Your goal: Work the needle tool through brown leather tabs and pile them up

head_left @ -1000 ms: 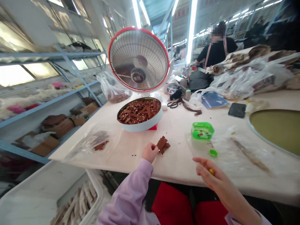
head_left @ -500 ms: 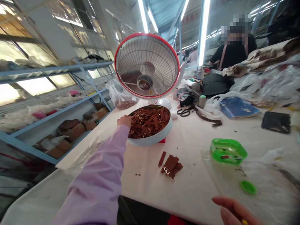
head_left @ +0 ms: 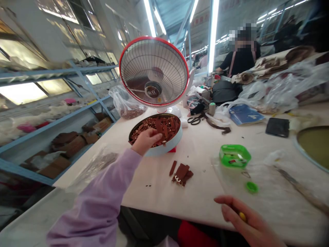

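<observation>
Mid-frame, the half-curled left hand hovers over the tin set within reach, grip unclear; lower right, the right hand loosely palms a yellow object, leaving its fingertips free.

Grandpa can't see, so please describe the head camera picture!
A person at a pale table has the left hand over a round tray of brown strips and something yellow in the right hand. More strips with shiny rings lie in front, near a green dish. Behind the tray stands a red-rimmed fan or heater.
</observation>
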`<state>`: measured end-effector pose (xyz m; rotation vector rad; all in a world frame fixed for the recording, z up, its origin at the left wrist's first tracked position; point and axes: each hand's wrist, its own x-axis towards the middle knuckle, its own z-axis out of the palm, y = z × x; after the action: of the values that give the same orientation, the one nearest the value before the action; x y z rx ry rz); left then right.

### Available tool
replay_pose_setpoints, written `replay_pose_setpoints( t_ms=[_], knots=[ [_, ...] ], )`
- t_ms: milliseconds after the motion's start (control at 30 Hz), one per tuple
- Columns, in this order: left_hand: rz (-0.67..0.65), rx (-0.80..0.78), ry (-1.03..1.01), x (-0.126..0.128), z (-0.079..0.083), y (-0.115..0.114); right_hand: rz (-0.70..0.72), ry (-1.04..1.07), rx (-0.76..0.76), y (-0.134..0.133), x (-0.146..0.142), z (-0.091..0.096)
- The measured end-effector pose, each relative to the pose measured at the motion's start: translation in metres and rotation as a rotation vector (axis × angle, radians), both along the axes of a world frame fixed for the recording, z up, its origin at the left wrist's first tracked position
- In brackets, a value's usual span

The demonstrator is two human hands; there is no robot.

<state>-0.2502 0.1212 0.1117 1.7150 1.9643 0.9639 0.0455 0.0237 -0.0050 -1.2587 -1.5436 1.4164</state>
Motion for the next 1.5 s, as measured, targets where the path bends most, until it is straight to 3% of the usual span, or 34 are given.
replay_pose_setpoints(
  t_ms=[67,167,267,367,533,700,767,867,967,1167,1300,1500],
  knots=[
    [-0.278,-0.200,-0.393,0.051,-0.017,-0.030,-0.070,0.038,0.041,-0.002,0.001,0.014],
    [-0.486,-0.366,-0.665,0.113,-0.038,-0.072,-0.044,0.146,0.044,-0.008,0.005,0.030],
    [-0.538,-0.368,-0.715,0.147,-0.054,-0.098,0.030,0.231,0.011,-0.018,0.011,0.031],
    [-0.459,-0.328,-0.754,0.163,-0.067,-0.115,-0.011,0.273,-0.061,-0.028,0.018,0.022],
    [-0.386,-0.392,-0.851,0.181,-0.088,-0.144,-0.196,0.306,-0.057,-0.038,0.025,0.006],
    [-0.350,-0.368,-0.908,0.192,-0.096,-0.157,-0.103,0.374,-0.071,-0.045,0.030,0.006],
    [-0.351,-0.338,-0.786,0.193,-0.096,-0.159,-0.085,0.340,-0.021,-0.047,0.031,0.009],
    [-0.284,-0.176,-0.438,0.195,-0.095,-0.162,-0.154,0.201,0.089,-0.047,0.029,0.011],
    [-0.252,-0.130,-0.303,0.195,-0.094,-0.162,-0.176,0.198,0.059,-0.047,0.027,0.010],
    [-0.355,-0.290,-0.594,0.188,-0.097,-0.163,-0.085,0.373,-0.178,-0.047,0.033,0.007],
    [-0.459,-0.276,-0.694,0.183,-0.101,-0.165,-0.081,0.468,-0.288,-0.047,0.035,0.008],
    [-0.368,-0.211,-0.812,0.181,-0.111,-0.160,-0.081,0.532,-0.340,-0.050,0.030,0.012]
  ],
)
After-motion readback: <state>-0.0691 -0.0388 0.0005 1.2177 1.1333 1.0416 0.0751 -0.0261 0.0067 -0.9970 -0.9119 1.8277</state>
